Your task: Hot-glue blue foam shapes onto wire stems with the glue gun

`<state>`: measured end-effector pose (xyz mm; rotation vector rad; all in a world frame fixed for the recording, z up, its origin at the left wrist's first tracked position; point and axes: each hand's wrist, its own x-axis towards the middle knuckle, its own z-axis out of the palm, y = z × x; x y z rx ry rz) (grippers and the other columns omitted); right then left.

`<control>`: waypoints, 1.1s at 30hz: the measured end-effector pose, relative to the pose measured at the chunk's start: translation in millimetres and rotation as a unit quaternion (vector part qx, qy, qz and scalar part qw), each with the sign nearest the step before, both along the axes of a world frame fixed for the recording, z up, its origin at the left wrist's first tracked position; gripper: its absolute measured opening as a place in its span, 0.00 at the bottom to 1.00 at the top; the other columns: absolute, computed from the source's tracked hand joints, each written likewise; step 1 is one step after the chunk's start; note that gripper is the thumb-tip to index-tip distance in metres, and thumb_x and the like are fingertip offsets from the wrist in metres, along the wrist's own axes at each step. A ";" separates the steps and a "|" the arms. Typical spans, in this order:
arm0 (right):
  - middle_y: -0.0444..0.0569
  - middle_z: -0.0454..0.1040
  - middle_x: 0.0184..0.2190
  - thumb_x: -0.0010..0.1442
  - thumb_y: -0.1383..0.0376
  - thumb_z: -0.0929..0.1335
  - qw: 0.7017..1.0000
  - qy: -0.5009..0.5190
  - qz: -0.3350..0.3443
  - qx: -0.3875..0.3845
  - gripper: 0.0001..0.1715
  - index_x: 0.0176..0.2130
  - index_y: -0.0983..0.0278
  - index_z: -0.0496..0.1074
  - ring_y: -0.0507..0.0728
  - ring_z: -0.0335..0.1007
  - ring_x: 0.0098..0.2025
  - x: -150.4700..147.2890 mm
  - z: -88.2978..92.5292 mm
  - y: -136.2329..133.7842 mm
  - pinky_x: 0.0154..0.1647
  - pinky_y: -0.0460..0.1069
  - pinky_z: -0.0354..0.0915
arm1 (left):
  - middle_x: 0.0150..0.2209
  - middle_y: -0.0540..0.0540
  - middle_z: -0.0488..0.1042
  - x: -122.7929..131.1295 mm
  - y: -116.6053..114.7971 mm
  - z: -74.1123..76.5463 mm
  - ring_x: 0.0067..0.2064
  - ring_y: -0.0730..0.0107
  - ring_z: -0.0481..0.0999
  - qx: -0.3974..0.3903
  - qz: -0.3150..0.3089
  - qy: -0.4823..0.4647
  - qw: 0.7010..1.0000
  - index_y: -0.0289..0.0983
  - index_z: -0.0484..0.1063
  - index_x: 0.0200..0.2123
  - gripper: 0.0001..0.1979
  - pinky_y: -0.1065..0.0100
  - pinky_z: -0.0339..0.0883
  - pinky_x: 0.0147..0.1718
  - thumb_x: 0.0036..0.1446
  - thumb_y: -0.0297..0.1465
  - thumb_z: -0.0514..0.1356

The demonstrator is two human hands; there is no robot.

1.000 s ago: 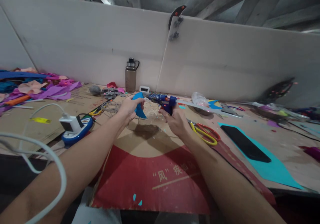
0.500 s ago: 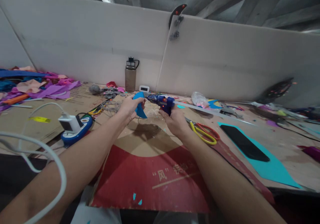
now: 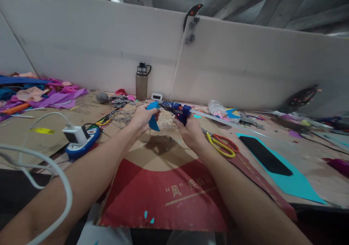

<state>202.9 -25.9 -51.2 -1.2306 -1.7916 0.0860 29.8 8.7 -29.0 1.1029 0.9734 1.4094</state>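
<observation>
My left hand (image 3: 144, 117) pinches a curved piece of blue foam sheet (image 3: 154, 123), held up over the cardboard. A blue hot glue gun (image 3: 178, 109) is gripped in my right hand (image 3: 191, 131), its nozzle pointing left, at or very close to the foam's edge. A long clear glue stick (image 3: 226, 121) sticks out of the gun's back end to the right. Below both hands lies a red and brown cardboard sheet (image 3: 163, 197). Whether the nozzle touches the foam I cannot tell.
Scissors (image 3: 222, 145) with yellow and red handles lie right of my right hand. A black phone (image 3: 265, 155) rests on a turquoise sheet (image 3: 300, 186). At left are a blue power strip (image 3: 81, 146) and colourful scraps (image 3: 40, 92). A bottle (image 3: 141, 83) stands by the partition.
The blue foam piece has tilted slightly, and the glue gun stays close beside it. Otherwise the view has only shifted a little.
</observation>
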 end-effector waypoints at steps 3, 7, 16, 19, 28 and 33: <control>0.58 0.75 0.38 0.57 0.58 0.64 1.000 0.004 -0.011 -0.001 0.19 0.45 0.66 0.68 0.63 0.71 0.39 0.8 -0.2 1.2 0.39 0.56 0.65 | 0.16 0.53 0.66 2.2 -0.1 0.3 0.17 0.77 0.64 -0.002 0.005 -0.003 1.000 0.35 0.64 0.24 0.08 0.73 0.57 0.18 0.39 0.21 0.61; 0.57 0.75 0.37 0.57 0.57 0.64 1.000 0.006 -0.014 -0.004 0.18 0.44 0.66 0.68 0.63 0.71 0.37 1.0 0.0 1.5 0.38 0.55 0.65 | 0.17 0.53 0.67 3.3 -0.7 1.0 0.17 0.77 0.64 0.007 0.007 0.005 1.000 0.35 0.64 0.24 0.08 0.73 0.56 0.17 0.39 0.21 0.61; 0.57 0.76 0.38 0.57 0.59 0.64 1.000 0.014 0.001 -0.002 0.19 0.47 0.65 0.68 0.64 0.72 0.41 -2.0 3.9 -3.3 0.40 0.55 0.65 | 0.19 0.52 0.69 1.2 -1.3 1.1 0.18 0.77 0.65 0.011 0.013 0.005 1.000 0.36 0.64 0.26 0.09 0.73 0.59 0.18 0.39 0.21 0.60; 0.57 0.76 0.38 0.57 0.58 0.64 1.000 0.023 -0.012 -0.010 0.20 0.47 0.66 0.68 0.64 0.72 0.40 -1.6 2.3 -1.7 0.40 0.56 0.66 | 0.20 0.51 0.71 1.9 -0.4 -0.5 0.18 0.77 0.66 0.016 0.010 0.005 1.000 0.36 0.64 0.27 0.10 0.73 0.59 0.17 0.39 0.20 0.59; 0.57 0.74 0.38 0.57 0.57 0.64 0.999 0.047 -0.014 0.001 0.18 0.44 0.66 0.67 0.63 0.71 0.39 0.4 3.1 -0.9 0.41 0.57 0.65 | 0.19 0.52 0.70 2.2 1.8 -4.3 0.17 0.78 0.65 0.021 -0.004 -0.009 1.000 0.36 0.64 0.27 0.11 0.73 0.58 0.17 0.38 0.21 0.61; 0.56 0.74 0.37 0.58 0.58 0.64 0.998 0.059 -0.006 0.008 0.18 0.45 0.64 0.67 0.63 0.71 0.40 0.9 4.2 -2.6 0.41 0.57 0.66 | 0.18 0.54 0.68 1.4 1.2 -3.8 0.18 0.78 0.65 0.020 -0.005 -0.004 1.000 0.36 0.63 0.25 0.12 0.74 0.59 0.18 0.37 0.21 0.63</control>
